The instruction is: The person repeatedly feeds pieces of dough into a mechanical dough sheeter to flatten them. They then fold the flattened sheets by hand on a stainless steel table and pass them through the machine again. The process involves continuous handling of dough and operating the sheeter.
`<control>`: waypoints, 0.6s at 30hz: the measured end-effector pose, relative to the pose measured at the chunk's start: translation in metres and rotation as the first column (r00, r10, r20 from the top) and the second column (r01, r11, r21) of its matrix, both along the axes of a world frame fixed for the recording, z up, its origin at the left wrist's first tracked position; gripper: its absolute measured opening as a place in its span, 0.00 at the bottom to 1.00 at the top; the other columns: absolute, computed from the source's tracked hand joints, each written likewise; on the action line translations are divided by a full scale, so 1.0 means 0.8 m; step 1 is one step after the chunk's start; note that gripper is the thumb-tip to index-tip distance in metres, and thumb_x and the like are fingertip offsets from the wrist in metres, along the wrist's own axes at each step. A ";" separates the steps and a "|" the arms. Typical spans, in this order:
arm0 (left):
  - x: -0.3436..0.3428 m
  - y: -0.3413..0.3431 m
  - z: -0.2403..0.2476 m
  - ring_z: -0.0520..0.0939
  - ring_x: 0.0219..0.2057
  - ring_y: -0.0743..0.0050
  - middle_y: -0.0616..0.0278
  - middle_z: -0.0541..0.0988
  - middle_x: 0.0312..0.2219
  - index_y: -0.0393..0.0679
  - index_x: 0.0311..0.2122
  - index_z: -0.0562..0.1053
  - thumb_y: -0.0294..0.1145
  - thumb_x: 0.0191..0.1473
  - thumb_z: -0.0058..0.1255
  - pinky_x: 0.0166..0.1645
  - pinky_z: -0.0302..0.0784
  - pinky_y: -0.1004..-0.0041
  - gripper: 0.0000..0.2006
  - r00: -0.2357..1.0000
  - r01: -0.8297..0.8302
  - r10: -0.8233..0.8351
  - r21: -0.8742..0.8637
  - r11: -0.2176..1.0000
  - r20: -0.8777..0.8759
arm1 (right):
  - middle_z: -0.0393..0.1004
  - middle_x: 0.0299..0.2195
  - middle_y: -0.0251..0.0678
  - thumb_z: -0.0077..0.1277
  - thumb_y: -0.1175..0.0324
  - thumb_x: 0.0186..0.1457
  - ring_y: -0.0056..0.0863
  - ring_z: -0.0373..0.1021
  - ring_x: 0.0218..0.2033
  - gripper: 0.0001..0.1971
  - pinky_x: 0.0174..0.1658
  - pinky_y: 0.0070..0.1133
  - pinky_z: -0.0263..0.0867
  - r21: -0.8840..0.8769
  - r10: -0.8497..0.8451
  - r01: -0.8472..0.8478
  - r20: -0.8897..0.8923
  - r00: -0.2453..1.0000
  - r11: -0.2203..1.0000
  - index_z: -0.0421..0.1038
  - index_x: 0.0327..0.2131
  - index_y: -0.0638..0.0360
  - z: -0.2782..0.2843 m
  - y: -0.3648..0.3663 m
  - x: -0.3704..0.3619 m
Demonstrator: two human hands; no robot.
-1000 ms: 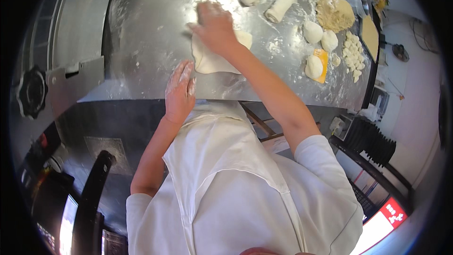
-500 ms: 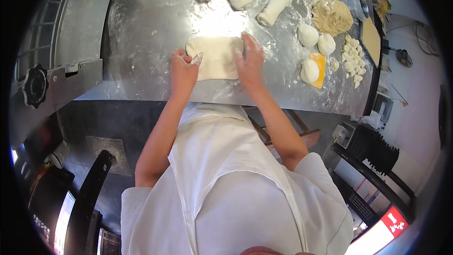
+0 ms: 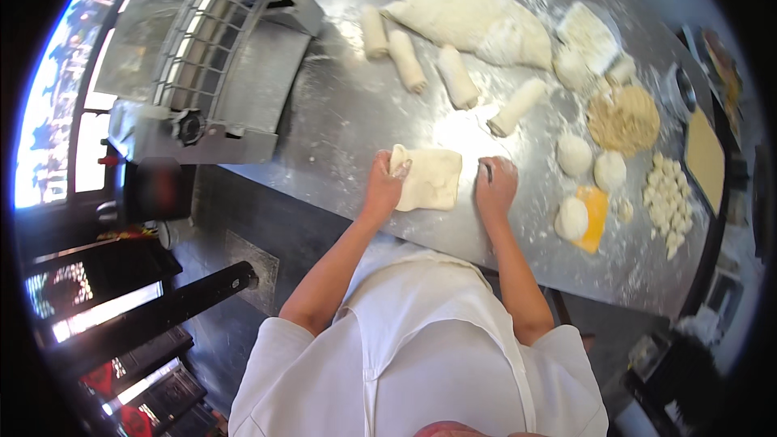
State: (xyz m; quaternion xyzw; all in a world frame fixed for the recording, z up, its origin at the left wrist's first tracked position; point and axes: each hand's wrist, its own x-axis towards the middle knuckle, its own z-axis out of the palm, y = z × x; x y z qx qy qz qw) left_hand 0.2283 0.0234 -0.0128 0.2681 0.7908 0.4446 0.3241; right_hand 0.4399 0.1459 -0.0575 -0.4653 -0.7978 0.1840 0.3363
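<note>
A pale, flattened sheet of dough (image 3: 431,181) lies on the metal table in front of me. My left hand (image 3: 384,181) is closed on its left edge, where the dough folds up between thumb and fingers. To the right of the sheet, and apart from it, my right hand (image 3: 496,182) rests close over the table with its fingers curled in. A small dark spot shows at its fingertips, and I cannot make out whether it holds anything. Beyond the sheet lie several dough rolls, among them one roll (image 3: 518,107) nearest my right hand.
A large dough slab (image 3: 477,23) lies farther back. Rightward are round dough balls (image 3: 574,154), a yellow card (image 3: 595,218) under one ball, a tan dough mass (image 3: 623,119) and small dough pieces (image 3: 668,202). A roller machine (image 3: 202,57) with a wire guard stands left.
My right hand has come off the dough's right edge and curled beside it. The left hand keeps its side. The sheet looks shorter across, and the view has shifted, showing more table.
</note>
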 end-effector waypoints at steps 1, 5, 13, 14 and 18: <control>-0.007 0.006 0.022 0.80 0.40 0.70 0.57 0.81 0.40 0.37 0.48 0.71 0.30 0.61 0.58 0.47 0.75 0.70 0.14 0.995 -0.003 -0.002 0.054 0.999 0.096 | 0.75 0.36 0.37 0.56 0.72 0.53 0.42 0.70 0.42 0.05 0.47 0.37 0.62 -0.003 0.006 -0.006 0.003 1.000 1.000 0.76 0.35 0.52 0.004 0.000 0.002; -0.051 0.018 0.133 0.80 0.40 0.78 0.62 0.80 0.42 0.40 0.48 0.72 0.31 0.61 0.60 0.45 0.78 0.72 0.13 0.933 -0.041 -0.022 0.167 0.985 0.360 | 0.75 0.35 0.37 0.56 0.72 0.53 0.42 0.69 0.43 0.05 0.47 0.37 0.62 -0.025 0.096 -0.095 0.008 0.995 0.995 0.76 0.35 0.52 0.007 0.002 0.004; -0.257 0.004 0.397 0.85 0.41 0.72 0.61 0.81 0.43 0.40 0.55 0.71 0.36 0.61 0.61 0.45 0.85 0.67 0.21 0.992 -0.016 -0.035 0.403 0.915 0.120 | 0.75 0.35 0.37 0.57 0.71 0.52 0.43 0.69 0.42 0.03 0.47 0.38 0.62 -0.024 0.084 -0.084 -0.014 0.996 0.996 0.76 0.33 0.52 0.006 0.003 0.006; -0.281 0.004 0.430 0.85 0.41 0.73 0.62 0.82 0.42 0.40 0.55 0.72 0.36 0.61 0.61 0.44 0.85 0.68 0.20 0.998 -0.014 -0.010 0.424 0.905 0.054 | 0.75 0.34 0.37 0.57 0.71 0.52 0.42 0.69 0.42 0.03 0.47 0.38 0.62 0.003 0.077 -0.077 -0.023 0.997 0.997 0.76 0.32 0.52 0.006 0.003 0.005; -0.421 -0.007 0.525 0.85 0.39 0.77 0.66 0.82 0.40 0.42 0.53 0.73 0.36 0.61 0.60 0.44 0.84 0.74 0.18 0.974 0.187 -0.096 0.489 0.852 -0.206 | 0.74 0.32 0.38 0.56 0.73 0.53 0.43 0.69 0.41 0.02 0.46 0.37 0.62 0.004 0.094 -0.094 -0.019 0.995 0.996 0.76 0.31 0.52 0.005 0.002 0.000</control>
